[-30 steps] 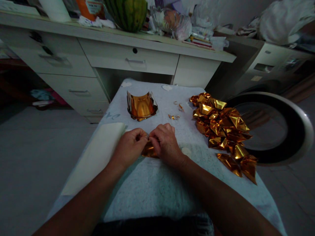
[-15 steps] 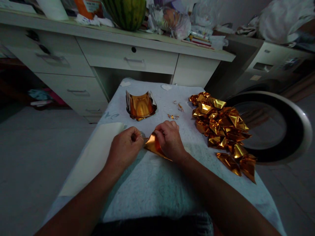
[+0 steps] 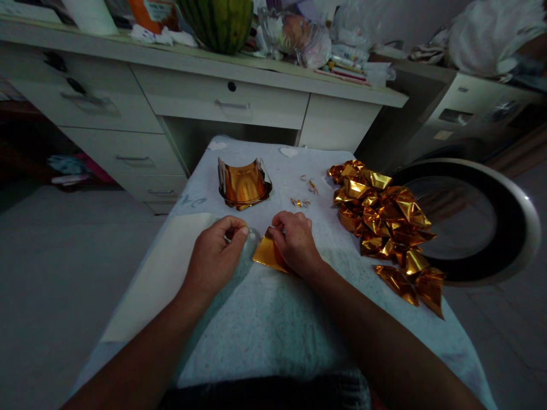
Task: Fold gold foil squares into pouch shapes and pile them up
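Observation:
My right hand (image 3: 294,239) is closed on a piece of gold foil (image 3: 268,251) near the middle of the cloth-covered table (image 3: 256,324). Just left of the foil, my left hand (image 3: 220,247) has thumb and forefinger pinched together, apart from the foil; anything between the fingertips is too small to make out. Behind the hands stands a curved stack of gold foil sheets (image 3: 244,182). Small twisted foil scraps (image 3: 300,203) lie to its right. A pile of folded gold foil pieces (image 3: 384,216) covers the table's right side.
A white sheet (image 3: 160,279) lies along the table's left edge. Beyond the table, a counter with drawers (image 3: 231,105) bears a watermelon (image 3: 217,23) and a glass bowl (image 3: 294,34). At the right, a washing machine's round door (image 3: 517,228) hangs open beside the table.
My left fingertips have come away from the foil's left end, leaving a gap. The foil under my right hand has turned slightly and shows a wider, straighter left side.

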Demonstrator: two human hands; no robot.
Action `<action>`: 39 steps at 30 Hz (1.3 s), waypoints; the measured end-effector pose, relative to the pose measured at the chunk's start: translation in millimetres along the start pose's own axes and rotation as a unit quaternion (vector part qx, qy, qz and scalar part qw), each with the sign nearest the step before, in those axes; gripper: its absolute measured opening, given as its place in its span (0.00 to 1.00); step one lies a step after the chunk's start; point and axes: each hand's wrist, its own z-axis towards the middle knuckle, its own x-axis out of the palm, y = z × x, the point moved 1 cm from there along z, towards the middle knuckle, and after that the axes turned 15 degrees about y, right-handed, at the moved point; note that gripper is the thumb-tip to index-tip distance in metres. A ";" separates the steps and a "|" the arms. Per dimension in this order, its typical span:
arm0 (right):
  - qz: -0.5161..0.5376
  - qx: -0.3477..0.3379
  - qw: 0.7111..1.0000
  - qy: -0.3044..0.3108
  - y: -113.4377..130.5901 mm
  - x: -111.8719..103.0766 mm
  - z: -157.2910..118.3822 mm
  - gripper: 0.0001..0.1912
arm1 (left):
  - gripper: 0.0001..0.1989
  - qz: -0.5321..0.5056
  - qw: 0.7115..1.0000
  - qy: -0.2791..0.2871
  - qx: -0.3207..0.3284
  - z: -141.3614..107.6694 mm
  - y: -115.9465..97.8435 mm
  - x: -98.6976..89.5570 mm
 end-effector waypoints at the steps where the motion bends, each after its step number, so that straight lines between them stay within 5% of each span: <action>1: -0.008 -0.004 1.000 -0.003 0.7 -0.3 -0.5 0.03 | 0.09 -0.012 1.000 0.011 -0.003 0.0 -0.6 1.0; 5: 0.018 -0.052 0.998 -0.021 7.3 -3.8 -4.8 0.07 | 0.10 -0.042 0.999 0.032 -0.005 0.6 -3.1 3.0; 9: 0.075 -0.111 0.990 0.038 13.6 -4.7 -6.8 0.04 | 0.09 -0.064 0.997 0.042 0.017 1.4 -4.2 4.7; 25: 0.097 -0.122 0.987 0.037 10.3 -8.9 -3.2 0.04 | 0.08 -0.074 0.995 0.060 0.037 2.2 0.7 11.0; 29: 0.043 -0.072 0.996 -0.027 -4.9 -19.4 3.1 0.04 | 0.08 -0.006 0.997 0.050 0.065 1.7 3.4 12.4; 33: -0.010 0.039 0.995 -0.096 -31.5 -35.8 11.4 0.06 | 0.07 0.148 0.968 0.092 0.183 0.2 4.5 19.5; 39: -0.053 0.140 0.986 -0.070 -53.9 -45.5 17.2 0.14 | 0.11 0.280 0.915 0.149 0.250 -3.1 12.1 31.7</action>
